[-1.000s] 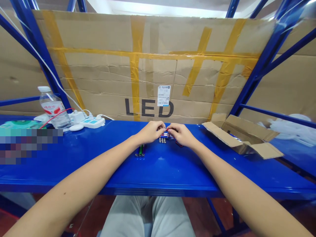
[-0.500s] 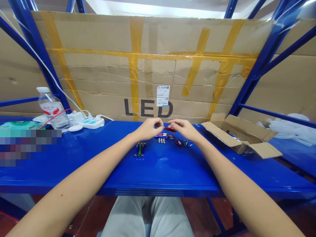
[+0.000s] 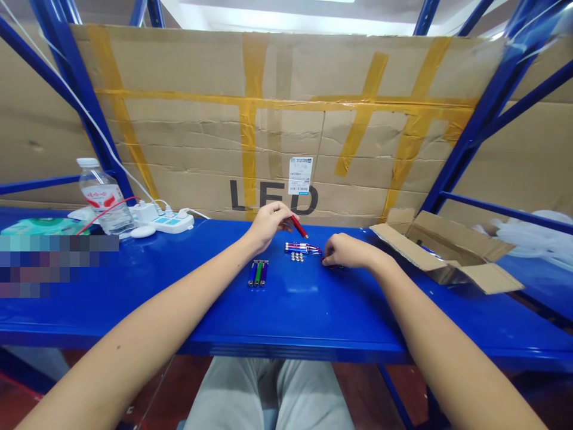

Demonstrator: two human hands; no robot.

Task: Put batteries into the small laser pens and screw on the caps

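On the left of the bench stand a bottle and, near it, a white power strip, a flat white disc and a green pack, with a red wire running across the front of the bottle. Behind rises a cardboard sheet printed LED, held in by blue posts. Between the hands lie a small group of blue and red tubes and, just in front, short rows of silver pieces. Nearer the person, three tubes, the middle one green, lie side by side, pointing away from the body. The right hand covers most of some small coloured items on the bench.

At the right sits an open carton, flaps spread; something blue and silvery shows inside, too small to make out. Beyond it is clear plastic.

The left hand pinches the red tube by its upper end, over the bench. Its long axis slopes down to the right, silver tip lowest. The right hand's fingers are bent down at the bench; whether they pinch anything, I cannot tell
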